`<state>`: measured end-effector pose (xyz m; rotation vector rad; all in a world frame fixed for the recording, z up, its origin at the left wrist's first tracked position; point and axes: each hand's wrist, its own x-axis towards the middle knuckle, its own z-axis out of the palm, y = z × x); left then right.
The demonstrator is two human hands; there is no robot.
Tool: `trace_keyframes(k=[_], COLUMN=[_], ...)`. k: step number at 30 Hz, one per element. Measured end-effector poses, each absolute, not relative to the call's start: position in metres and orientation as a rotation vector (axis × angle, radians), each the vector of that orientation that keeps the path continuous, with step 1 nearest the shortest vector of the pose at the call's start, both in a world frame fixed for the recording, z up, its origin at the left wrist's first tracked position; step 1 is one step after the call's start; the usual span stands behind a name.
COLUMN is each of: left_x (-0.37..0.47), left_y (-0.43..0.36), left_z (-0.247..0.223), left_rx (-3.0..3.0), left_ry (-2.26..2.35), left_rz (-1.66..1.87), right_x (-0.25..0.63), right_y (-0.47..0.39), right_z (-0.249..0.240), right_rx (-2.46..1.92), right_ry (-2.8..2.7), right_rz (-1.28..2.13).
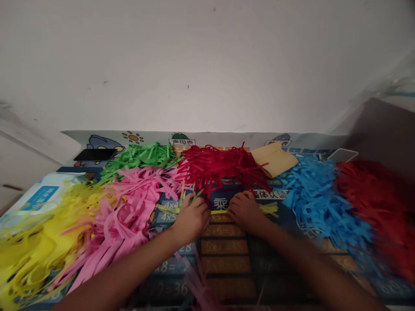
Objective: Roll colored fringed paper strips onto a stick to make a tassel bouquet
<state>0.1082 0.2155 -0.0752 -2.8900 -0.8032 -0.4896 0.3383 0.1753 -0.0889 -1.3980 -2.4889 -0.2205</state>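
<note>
Pale pink strips lie closest, blurred, low between the person's forearms on a dark printed mat. Beyond them, at the middle, a yellow band is stretched level between the left hand and the right hand. Both sets of fingers are curled in, closed on it side by side with a short gap between; frayed yellow ends stick out past each hand.

Heaps crowd the space. I see dark red strips just past the knuckles, tails trailing down to the fingers. To the left, pink strips run under the left forearm, with green strips behind and yellow strips at the edge. On the right sit blue strips, then red strips. Tan paper rests against the dark red heap, and a black phone lies back left.

One white pack is partly covered by yellow strips; I can't tell what it holds.
</note>
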Motion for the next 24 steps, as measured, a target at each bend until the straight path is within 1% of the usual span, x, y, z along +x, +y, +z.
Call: trace_keyframes(k=[4, 9, 13, 20, 24], left_x=[0.111, 0.109, 0.101, 0.104, 0.106], left_y=[0.218, 0.217, 0.218, 0.223, 0.224], left_z=[-0.076, -0.083, -0.085, -0.085, -0.087], left_rx=[-2.88, -2.889, -2.939, -2.954, -2.962], left_ry=[-0.867, -0.912, -0.978, -1.154, -1.148], left_rz=[-0.53, -0.576, -0.608, -0.58, -0.619], right_x=[0.323, 0.314, 0.334, 0.337, 0.338], right_y=[0.177, 0.17, 0.167, 0.171, 0.171], right_z=[-0.082, -0.097, -0.105, -0.089, -0.085], right_rx=[-1.416, -1.383, -1.503, -1.716, -1.485], right_ry=[-2.472, -2.448, -2.313, -2.178, -2.331], right_rz=[-0.211, -0.197, -0.091, 0.203, 0.042])
